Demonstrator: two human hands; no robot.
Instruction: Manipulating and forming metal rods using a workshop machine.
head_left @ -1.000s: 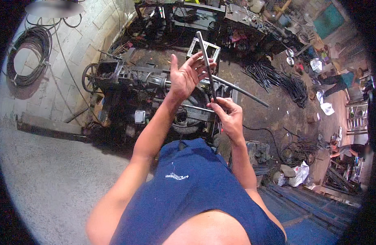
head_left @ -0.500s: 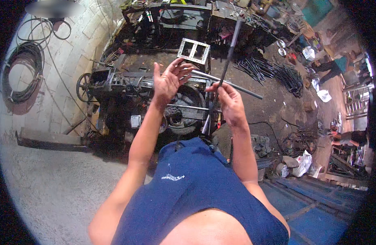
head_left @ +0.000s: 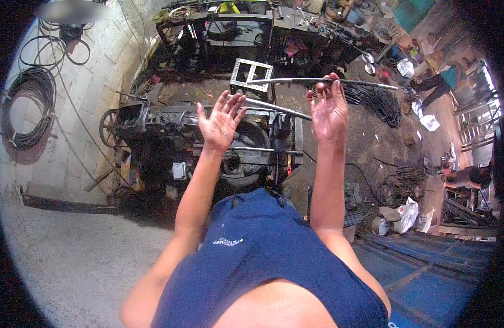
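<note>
In my right hand (head_left: 329, 117) a slim dark metal rod (head_left: 372, 84) is pinched between thumb and fingertips. It lies roughly level, crossing left to right, with pale ends. The left end passes in front of a white perforated rectangular frame (head_left: 256, 63). My left hand (head_left: 219, 127) is raised palm up, fingers spread, holding nothing. Just beyond it, grey pipes (head_left: 279, 111) lie slantwise over the dark machine (head_left: 181, 112). Closer to me, a thinner rod (head_left: 255, 149) runs across the machine.
A handwheel (head_left: 109, 127) stands at the machine's left. Black rods (head_left: 380, 106) are heaped on the floor to the right. A cable coil (head_left: 48, 98) hangs on the left wall. A cluttered workbench (head_left: 301, 19) runs along the back. Other people (head_left: 451, 79) are at far right.
The rod has swung from nearly upright to level, its raised end now towards the right. My right hand has moved right and away from me; my left hand has opened wider and dropped slightly.
</note>
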